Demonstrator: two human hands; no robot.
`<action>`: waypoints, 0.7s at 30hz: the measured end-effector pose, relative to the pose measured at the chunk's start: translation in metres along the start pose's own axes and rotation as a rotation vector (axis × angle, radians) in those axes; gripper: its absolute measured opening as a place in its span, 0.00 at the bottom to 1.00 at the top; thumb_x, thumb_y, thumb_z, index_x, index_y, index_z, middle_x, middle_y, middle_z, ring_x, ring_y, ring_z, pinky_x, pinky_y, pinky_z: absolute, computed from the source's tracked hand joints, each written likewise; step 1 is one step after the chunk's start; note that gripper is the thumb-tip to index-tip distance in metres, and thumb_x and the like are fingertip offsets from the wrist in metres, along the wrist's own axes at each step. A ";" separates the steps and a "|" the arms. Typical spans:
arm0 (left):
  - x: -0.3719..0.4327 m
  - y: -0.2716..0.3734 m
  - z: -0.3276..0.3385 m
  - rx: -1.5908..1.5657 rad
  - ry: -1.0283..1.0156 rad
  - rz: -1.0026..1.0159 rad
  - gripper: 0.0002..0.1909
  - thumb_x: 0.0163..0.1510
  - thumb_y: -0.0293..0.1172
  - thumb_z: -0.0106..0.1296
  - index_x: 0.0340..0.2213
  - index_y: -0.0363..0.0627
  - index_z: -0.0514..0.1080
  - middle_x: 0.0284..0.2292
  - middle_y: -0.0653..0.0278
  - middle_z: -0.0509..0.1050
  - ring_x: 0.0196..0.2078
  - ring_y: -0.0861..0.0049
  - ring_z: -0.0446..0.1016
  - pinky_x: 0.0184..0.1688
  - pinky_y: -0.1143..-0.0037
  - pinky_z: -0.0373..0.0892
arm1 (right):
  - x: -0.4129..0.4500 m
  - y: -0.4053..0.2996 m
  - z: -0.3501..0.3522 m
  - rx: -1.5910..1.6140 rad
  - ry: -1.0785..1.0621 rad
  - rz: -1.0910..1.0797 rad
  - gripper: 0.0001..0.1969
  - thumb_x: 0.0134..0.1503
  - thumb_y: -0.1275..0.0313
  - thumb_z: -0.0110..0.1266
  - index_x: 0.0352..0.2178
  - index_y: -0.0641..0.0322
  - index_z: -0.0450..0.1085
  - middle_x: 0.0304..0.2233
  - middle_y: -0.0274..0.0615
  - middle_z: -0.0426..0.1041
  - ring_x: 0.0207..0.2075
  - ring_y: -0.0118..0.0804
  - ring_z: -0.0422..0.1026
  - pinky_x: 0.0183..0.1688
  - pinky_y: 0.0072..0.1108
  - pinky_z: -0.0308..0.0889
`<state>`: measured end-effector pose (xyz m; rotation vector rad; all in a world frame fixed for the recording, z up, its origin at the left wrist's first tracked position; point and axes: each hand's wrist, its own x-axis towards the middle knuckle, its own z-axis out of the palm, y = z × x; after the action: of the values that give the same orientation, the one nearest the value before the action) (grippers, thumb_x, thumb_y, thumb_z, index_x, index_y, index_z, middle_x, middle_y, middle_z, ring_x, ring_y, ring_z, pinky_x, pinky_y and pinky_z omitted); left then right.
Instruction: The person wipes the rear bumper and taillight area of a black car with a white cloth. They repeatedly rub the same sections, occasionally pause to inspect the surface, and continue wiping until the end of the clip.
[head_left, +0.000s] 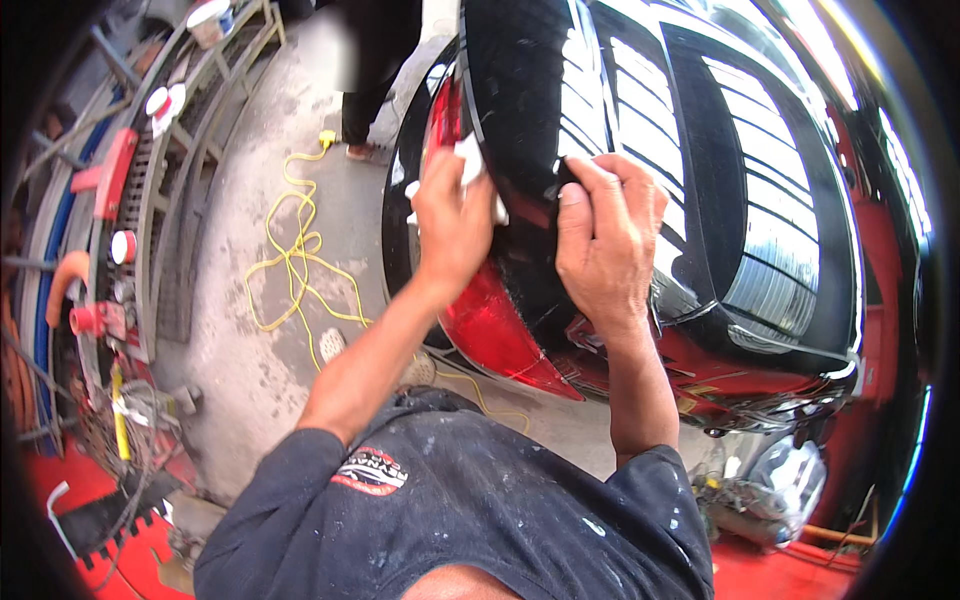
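Before me is the rear of a glossy black car, with its trunk lid (517, 82) and rear window (634, 97) full of bright reflections. My left hand (454, 225) presses a white cloth (471, 159) against the car's rear end, between a red tail light (499, 337) near me and a red light section (448, 112) farther along. White folds show on both sides of the fingers. My right hand (611, 232) rests on the black bodywork, fingers bent and thumb close to the forefinger. A dark patch lies at those fingertips; whether it is something held cannot be made out.
A yellow cord (300, 255) lies looped on the concrete floor (225, 300) at left. Beyond it runs a metal rack (169, 172) with red clamps and tape rolls. Another person's dark-clothed leg (367, 97) stands ahead. A plastic-wrapped bundle (787, 480) sits at lower right.
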<state>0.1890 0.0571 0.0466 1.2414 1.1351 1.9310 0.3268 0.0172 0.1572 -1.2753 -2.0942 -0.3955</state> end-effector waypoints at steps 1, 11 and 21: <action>-0.004 0.006 0.003 -0.045 0.006 0.030 0.05 0.55 0.18 0.48 0.32 0.32 0.73 0.24 0.59 0.72 0.28 0.70 0.74 0.32 0.72 0.68 | 0.001 0.000 0.000 0.001 0.007 -0.007 0.14 0.56 0.74 0.59 0.45 0.60 0.76 0.44 0.45 0.71 0.49 0.48 0.68 0.53 0.37 0.61; 0.026 -0.005 -0.001 -0.026 -0.008 0.055 0.10 0.60 0.21 0.53 0.42 0.31 0.76 0.33 0.63 0.80 0.36 0.81 0.75 0.41 0.78 0.71 | 0.012 -0.008 -0.007 0.030 0.037 0.015 0.15 0.56 0.71 0.59 0.45 0.61 0.75 0.44 0.43 0.68 0.50 0.48 0.65 0.53 0.37 0.60; 0.041 0.010 -0.003 -0.228 -0.070 -0.144 0.12 0.58 0.18 0.51 0.45 0.32 0.75 0.38 0.63 0.80 0.37 0.81 0.77 0.41 0.78 0.74 | 0.010 -0.009 -0.009 0.045 0.034 0.020 0.14 0.56 0.73 0.59 0.45 0.61 0.76 0.45 0.44 0.69 0.50 0.47 0.66 0.52 0.37 0.62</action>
<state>0.1696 0.0844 0.0728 1.0661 0.9138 1.8372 0.3190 0.0146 0.1714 -1.2543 -2.0489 -0.3568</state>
